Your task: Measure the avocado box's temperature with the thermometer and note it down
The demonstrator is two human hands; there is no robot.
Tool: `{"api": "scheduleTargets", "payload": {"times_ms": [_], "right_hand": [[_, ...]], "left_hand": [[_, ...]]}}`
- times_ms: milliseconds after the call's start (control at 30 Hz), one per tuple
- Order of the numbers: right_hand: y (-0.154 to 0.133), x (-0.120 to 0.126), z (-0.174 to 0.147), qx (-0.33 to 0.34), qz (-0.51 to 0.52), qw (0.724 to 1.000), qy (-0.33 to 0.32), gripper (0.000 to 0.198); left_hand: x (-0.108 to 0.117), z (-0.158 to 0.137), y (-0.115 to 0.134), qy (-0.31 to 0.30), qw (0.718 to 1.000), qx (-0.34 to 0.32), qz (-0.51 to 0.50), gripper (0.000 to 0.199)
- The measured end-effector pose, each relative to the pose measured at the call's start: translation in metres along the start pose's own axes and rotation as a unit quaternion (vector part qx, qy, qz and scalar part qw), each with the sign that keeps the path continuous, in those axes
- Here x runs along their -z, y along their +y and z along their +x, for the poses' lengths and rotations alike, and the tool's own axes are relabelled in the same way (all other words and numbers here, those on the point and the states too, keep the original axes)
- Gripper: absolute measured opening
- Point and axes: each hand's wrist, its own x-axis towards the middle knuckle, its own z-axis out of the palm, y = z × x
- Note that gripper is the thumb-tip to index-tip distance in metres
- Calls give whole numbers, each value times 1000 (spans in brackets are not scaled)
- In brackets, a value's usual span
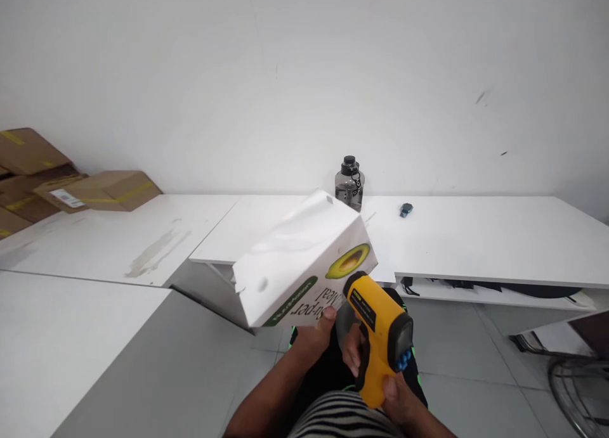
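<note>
My left hand (318, 334) grips the lower edge of a white carton (295, 248), thumb on its printed side. The carton is tilted above the front of the table, showing an avocado picture and the words "Super Meal". In my right hand (392, 393) is a yellow and black infrared thermometer gun (380, 336), held by its handle. The gun's front end is close to the carton's printed side; I cannot tell whether they touch. The fingers of my right hand wrap round the handle.
Along the wall runs a white table (476, 235) with a dark water bottle (349, 183) and a small dark object (406, 210) on it. Brown cardboard boxes (114, 189) are stacked at the left. A metal-framed chair (571, 387) stands at the lower right.
</note>
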Motion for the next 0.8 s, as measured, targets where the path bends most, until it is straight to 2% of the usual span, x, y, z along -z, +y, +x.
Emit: {"api": "scheduleTargets", "payload": {"times_ms": [100, 200, 333, 567, 800], "right_hand": [[-6, -5, 7, 34, 100, 994, -9, 57], [-9, -10, 13, 24, 158, 987, 20, 65], [-2, -10, 17, -9, 160, 986, 39, 69], [1, -9, 20, 28, 131, 990, 50, 69], [-5, -12, 19, 29, 103, 993, 43, 63]], "left_hand": [[-15, 2, 12, 22, 999, -12, -45, 83], [-26, 4, 19, 46, 995, -20, -86, 78], [-27, 5, 20, 46, 994, -22, -98, 70], [-21, 9, 24, 56, 993, 10, -103, 74], [-17, 11, 15, 58, 993, -18, -103, 73]]}}
